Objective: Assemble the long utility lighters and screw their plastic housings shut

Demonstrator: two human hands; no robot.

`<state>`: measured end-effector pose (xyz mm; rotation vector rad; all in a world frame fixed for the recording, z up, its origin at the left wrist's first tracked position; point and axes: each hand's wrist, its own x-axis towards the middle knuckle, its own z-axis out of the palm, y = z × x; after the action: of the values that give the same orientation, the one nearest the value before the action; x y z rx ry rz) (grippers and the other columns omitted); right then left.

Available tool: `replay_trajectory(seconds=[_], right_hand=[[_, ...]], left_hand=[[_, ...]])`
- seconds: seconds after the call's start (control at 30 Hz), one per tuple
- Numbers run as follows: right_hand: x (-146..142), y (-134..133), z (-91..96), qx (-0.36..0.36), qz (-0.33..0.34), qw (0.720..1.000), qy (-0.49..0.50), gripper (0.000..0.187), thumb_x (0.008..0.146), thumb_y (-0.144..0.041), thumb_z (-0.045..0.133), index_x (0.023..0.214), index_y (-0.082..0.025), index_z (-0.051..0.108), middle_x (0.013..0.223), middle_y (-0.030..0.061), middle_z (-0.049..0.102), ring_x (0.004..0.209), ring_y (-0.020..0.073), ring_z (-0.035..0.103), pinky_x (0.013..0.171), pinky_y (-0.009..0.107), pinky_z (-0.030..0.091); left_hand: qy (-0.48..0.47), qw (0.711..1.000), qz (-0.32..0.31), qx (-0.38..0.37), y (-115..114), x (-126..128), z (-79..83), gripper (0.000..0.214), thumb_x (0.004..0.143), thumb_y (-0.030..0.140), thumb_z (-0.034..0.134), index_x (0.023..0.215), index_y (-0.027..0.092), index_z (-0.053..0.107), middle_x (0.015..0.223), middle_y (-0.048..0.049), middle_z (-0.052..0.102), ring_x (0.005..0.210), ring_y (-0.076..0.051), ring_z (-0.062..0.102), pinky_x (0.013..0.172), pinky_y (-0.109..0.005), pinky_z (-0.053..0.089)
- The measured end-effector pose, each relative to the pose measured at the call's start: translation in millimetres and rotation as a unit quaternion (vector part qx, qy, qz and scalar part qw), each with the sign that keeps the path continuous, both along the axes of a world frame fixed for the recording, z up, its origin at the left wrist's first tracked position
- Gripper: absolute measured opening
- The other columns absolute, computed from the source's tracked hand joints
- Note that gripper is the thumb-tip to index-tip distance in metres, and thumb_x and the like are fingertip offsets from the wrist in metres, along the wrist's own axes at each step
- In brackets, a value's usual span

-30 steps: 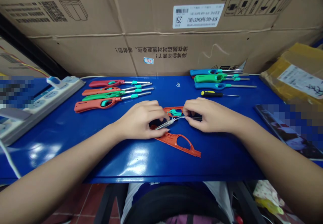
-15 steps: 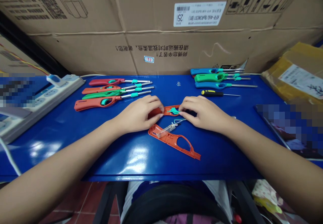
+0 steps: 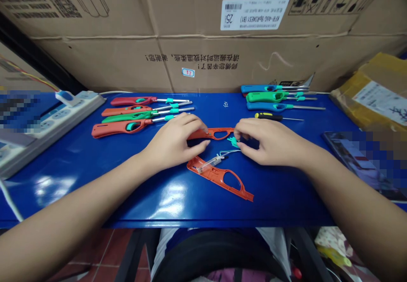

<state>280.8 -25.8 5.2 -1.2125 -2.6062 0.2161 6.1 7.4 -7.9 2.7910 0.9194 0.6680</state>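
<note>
Left hand (image 3: 174, 139): thumb and index finger parted, index tip over the upper shell half (image 3: 206, 134), thumb tip just beside its near edge. Whether the index finger presses on the shell, cannot tell.

Right hand (image 3: 270, 142): thumb and index finger pinched on a small green trigger (image 3: 233, 141), which sits just in front of the right end of the upper shell half.

Both orange shell halves lie on the blue desk (image 3: 133, 201). The lower shell half (image 3: 214, 175) is nearer the person, slanted, its loop toward the right. A clear tank (image 3: 208, 164) rests across its left part; a thin wire (image 3: 229, 151) leads from the tank's end toward the right hand.

Left of the work: four lighters (image 3: 119, 128) side by side, metal tubes pointing right. Right rear: a second group of lighters (image 3: 265, 106), blue and green showing, with a black-and-yellow screwdriver (image 3: 269, 116) in front. Power strip (image 3: 51, 127) at far left; large cardboard box (image 3: 190, 19) behind everything; taped carton (image 3: 356, 78) at right.
</note>
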Motion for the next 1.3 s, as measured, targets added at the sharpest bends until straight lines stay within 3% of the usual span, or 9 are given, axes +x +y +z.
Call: replay_trajectory(seconds=[0.1,0.17,0.27,0.37,0.5,0.63,0.87,1.3], right_hand=[[-5.2,-3.1,-3.1,-0.028,0.058,0.998,0.019,0.016,0.090,-0.027,0.063,0.106,-0.021,0.063,0.107,0.0056,0.065,0.096,0.0214,0.060,0.080,0.033,0.045],[-9.5,-3.6,-8.0,-0.050,0.099,0.994,0.026,0.015,0.093,-0.027,0.063,0.107,-0.022,0.064,0.111,0.0063,0.065,0.101,0.0222,0.061,0.086,0.034,0.046],[-14.9,-2.3,-15.4,-0.075,0.121,0.989,0.049,0.009,0.098,-0.025,0.057,0.099,-0.021,0.065,0.103,0.0053,0.067,0.095,0.0199,0.062,0.083,0.033,0.047],[-16.4,-0.7,-18.3,-0.091,0.108,0.987,0.081,0.008,0.099,-0.022,0.056,0.094,-0.020,0.062,0.096,0.0040,0.067,0.086,0.0170,0.061,0.077,0.029,0.046],[-15.6,-0.6,-17.4,-0.095,0.087,0.985,0.118,0.006,0.096,-0.017,0.059,0.092,-0.019,0.062,0.090,0.0021,0.068,0.078,0.0135,0.060,0.070,0.025,0.044],[-15.2,-1.0,-16.2,-0.105,0.078,0.983,0.131,0.006,0.096,-0.019,0.061,0.092,-0.018,0.065,0.079,-0.0004,0.066,0.067,0.0113,0.057,0.062,0.023,0.042],[-12.3,0.5,-13.2,-0.088,0.113,0.981,0.131,0.011,0.098,-0.020,0.060,0.100,-0.017,0.071,0.095,0.0062,0.073,0.083,0.0154,0.067,0.074,0.026,0.049],[-13.5,1.4,-12.0,-0.067,0.104,0.984,0.131,0.014,0.097,-0.024,0.061,0.091,-0.018,0.072,0.088,0.0046,0.074,0.077,0.0146,0.066,0.070,0.026,0.048]], left_hand=[[0.040,0.993,-0.108,-0.020,-6.6,-1.1,8.5,0.035,0.092,0.051,0.065,0.099,0.017,0.069,0.092,-0.0048,0.070,0.085,-0.021,0.063,0.078,-0.032,0.047],[0.077,0.985,-0.149,-0.037,-9.4,-2.3,10.5,0.044,0.087,0.061,0.068,0.095,0.018,0.070,0.085,-0.0033,0.068,0.078,-0.019,0.062,0.070,-0.030,0.045],[0.089,0.983,-0.141,-0.075,-10.6,-3.1,8.1,0.038,0.090,0.056,0.066,0.090,0.018,0.069,0.080,-0.0018,0.066,0.070,-0.016,0.060,0.063,-0.027,0.042],[0.072,0.981,-0.126,-0.126,-10.7,-1.5,4.4,0.025,0.096,0.040,0.061,0.088,0.018,0.068,0.073,0.0007,0.063,0.059,-0.011,0.055,0.056,-0.024,0.039],[0.050,0.979,-0.108,-0.167,-10.9,1.8,1.4,0.019,0.094,0.034,0.062,0.087,0.017,0.067,0.069,0.0024,0.063,0.056,-0.009,0.054,0.054,-0.022,0.037],[0.039,0.981,-0.099,-0.164,-9.0,2.0,0.1,0.018,0.093,0.033,0.062,0.087,0.017,0.067,0.070,0.0022,0.062,0.058,-0.010,0.053,0.055,-0.022,0.038],[0.040,0.981,-0.104,-0.159,-3.1,-2.3,0.7,0.021,0.099,0.033,0.054,0.101,0.018,0.068,0.084,-0.0013,0.071,0.066,-0.012,0.062,0.062,-0.023,0.043],[0.050,0.983,-0.110,-0.141,-3.2,-2.8,5.5,0.023,0.100,0.033,0.053,0.101,0.018,0.071,0.085,-0.0022,0.072,0.067,-0.012,0.063,0.061,-0.023,0.045]])
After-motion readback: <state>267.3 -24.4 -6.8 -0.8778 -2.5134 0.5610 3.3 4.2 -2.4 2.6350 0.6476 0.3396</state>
